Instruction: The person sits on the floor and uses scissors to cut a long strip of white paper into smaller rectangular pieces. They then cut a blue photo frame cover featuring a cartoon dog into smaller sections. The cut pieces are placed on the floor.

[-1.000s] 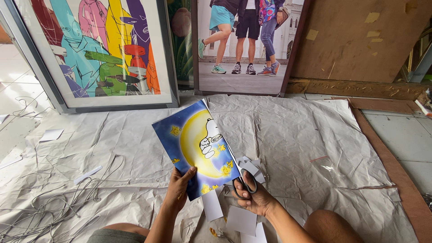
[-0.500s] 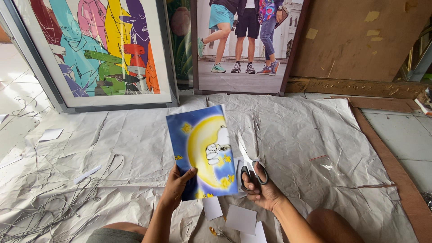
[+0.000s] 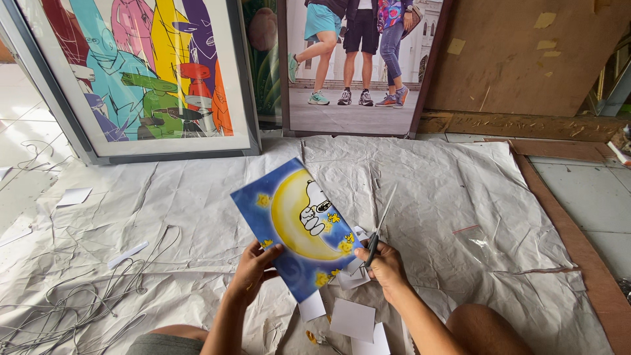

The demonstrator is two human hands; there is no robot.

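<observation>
While cutting, scissors [image 3: 376, 235] at print's [image 3: 296, 227] edge

Blue moon print [image 3: 296, 227] held tilted, scissors [image 3: 376, 233] at its edge.

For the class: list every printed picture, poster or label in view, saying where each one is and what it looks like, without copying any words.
Blue print: held by the left hand, rectangular, yellow crescent moon, white cartoon dog.
Framed poster: leaning at back left, bright multicoloured figures, grey frame.
Framed photo: leaning at back centre, people's legs on pavement, dark frame.
Labels, screens: none.

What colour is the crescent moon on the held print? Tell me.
Yellow crescent moon, on a blue starry ground; head view.
</observation>
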